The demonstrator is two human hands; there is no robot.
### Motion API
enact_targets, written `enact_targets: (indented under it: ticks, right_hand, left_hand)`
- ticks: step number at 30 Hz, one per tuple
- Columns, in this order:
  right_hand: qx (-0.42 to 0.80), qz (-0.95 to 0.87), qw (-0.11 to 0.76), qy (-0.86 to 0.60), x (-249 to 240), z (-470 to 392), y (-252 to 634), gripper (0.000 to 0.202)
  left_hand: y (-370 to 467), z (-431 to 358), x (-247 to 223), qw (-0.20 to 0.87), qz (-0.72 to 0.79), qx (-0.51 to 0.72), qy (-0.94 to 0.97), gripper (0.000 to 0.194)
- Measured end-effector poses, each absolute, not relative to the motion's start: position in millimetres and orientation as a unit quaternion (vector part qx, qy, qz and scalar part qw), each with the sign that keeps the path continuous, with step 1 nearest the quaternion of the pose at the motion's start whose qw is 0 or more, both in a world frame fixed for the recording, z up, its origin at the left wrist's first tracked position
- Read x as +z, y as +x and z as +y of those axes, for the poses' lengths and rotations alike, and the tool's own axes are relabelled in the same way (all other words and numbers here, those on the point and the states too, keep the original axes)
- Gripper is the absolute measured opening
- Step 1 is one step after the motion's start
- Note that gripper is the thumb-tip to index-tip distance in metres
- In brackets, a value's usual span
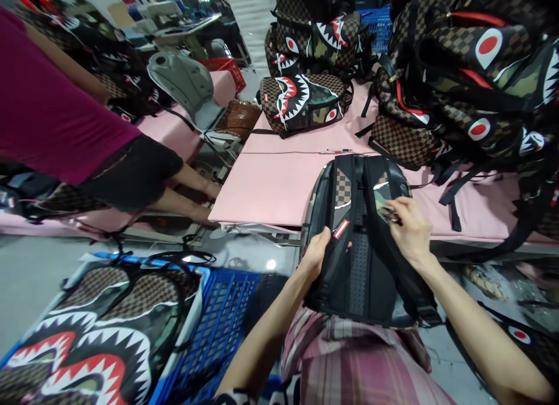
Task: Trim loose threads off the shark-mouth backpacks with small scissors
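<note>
A black backpack [360,265] rests on my lap, its back panel and shoulder straps facing up and its top end against the pink table. My left hand [318,252] is closed round its left strap, near a small red label [341,229]. Over the right strap, by the camouflage patch [381,194], my right hand [408,224] is closed in a pinch. A small dark item [393,217] shows between its fingers; its kind is too unclear to name.
Shark-mouth backpacks [305,102] lie on the pink table [262,186], with more piled at the right [476,84]. A pen [338,151] lies beyond my backpack. A blue crate [227,312] with backpacks stands at lower left. A person in a purple shirt [56,102] stands at left.
</note>
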State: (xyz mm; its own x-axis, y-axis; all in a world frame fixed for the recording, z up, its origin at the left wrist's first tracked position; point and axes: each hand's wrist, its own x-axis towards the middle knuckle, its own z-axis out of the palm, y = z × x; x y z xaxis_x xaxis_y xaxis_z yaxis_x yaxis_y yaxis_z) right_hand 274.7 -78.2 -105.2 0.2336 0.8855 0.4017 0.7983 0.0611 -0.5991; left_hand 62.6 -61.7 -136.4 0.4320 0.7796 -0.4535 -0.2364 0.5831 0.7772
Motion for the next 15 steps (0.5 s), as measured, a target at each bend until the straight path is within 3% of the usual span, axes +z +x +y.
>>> enact_targets:
  ticks: [4,10,13,15]
  right_hand:
    - [0.136,-0.759,0.255,-0.584,-91,-71,227,0.026]
    - [0.067,-0.778,0.107,-0.615,-106,-74,195,0.024]
    - [0.068,-0.777,0.104,-0.618,-113,-78,195,0.023]
    - [0.115,-0.758,0.174,-0.619,-116,-75,201,0.021]
  left_hand:
    - [65,-71,-140,0.719,0.418,0.378,0.406,0.044]
    - [76,-71,-157,0.596,0.475,0.415,0.497,0.024]
    - [76,-73,-157,0.593,0.481,0.411,0.498,0.019]
    - [74,-75,-154,0.609,0.475,0.413,0.482,0.020]
